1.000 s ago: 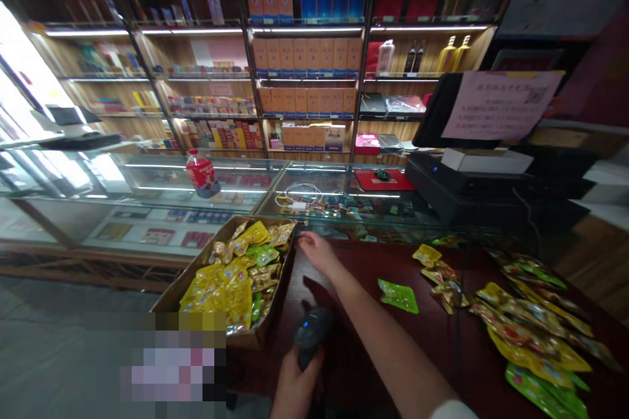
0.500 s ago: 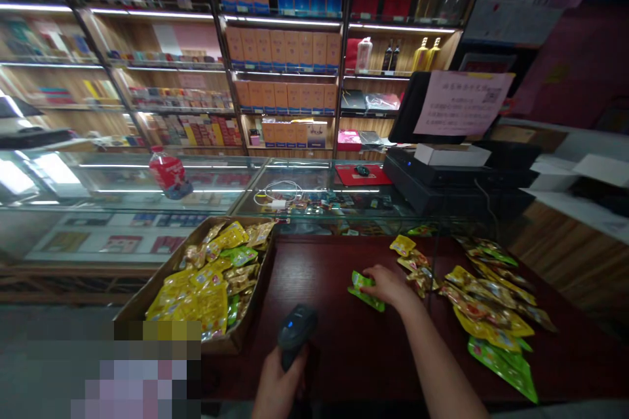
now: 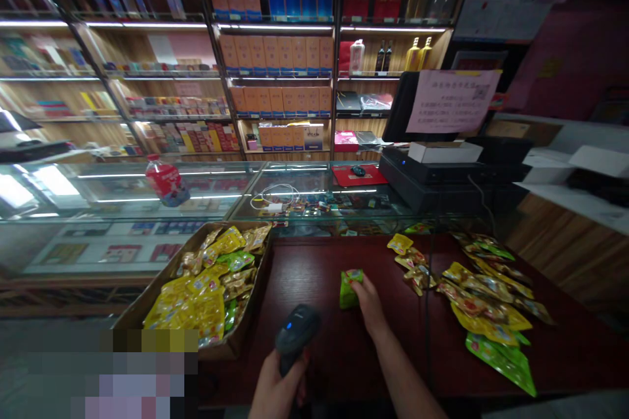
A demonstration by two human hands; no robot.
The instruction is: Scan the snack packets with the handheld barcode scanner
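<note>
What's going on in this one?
A person's left hand grips a handheld scanner, while the right hand holds a green packet to the right of it, apart from the scanner. A cardboard box of packets is on the left, and more packets lie loose on the right side of the dark red table.

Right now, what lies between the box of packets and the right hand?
In the head view: table, then the green packet held in the right hand. The scanner in the left hand shows lower in view.
</note>
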